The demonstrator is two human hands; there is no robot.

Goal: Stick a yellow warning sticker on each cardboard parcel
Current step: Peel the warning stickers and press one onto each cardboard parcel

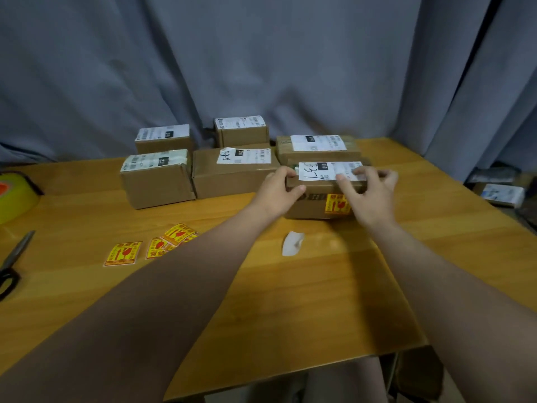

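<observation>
Cardboard parcel (308,209) edge-gripped, left hand (278,189), right hand (372,196)

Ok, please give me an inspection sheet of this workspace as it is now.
Surface: light wooden table, glossy.
Job's things: six brown cardboard parcels with white labels; the front right parcel bears a yellow warning sticker on its front face; several loose yellow stickers lie front left.
Clutter: white backing paper scrap, grey scissors with black handles, yellow tape roll at the left edge.
Grippers: left hand grips the front right parcel's top left edge; right hand lies on its top right, grip blurred.
Cables: nothing seen.
Surroundings: grey curtain behind; more packages on the floor at right.
</observation>
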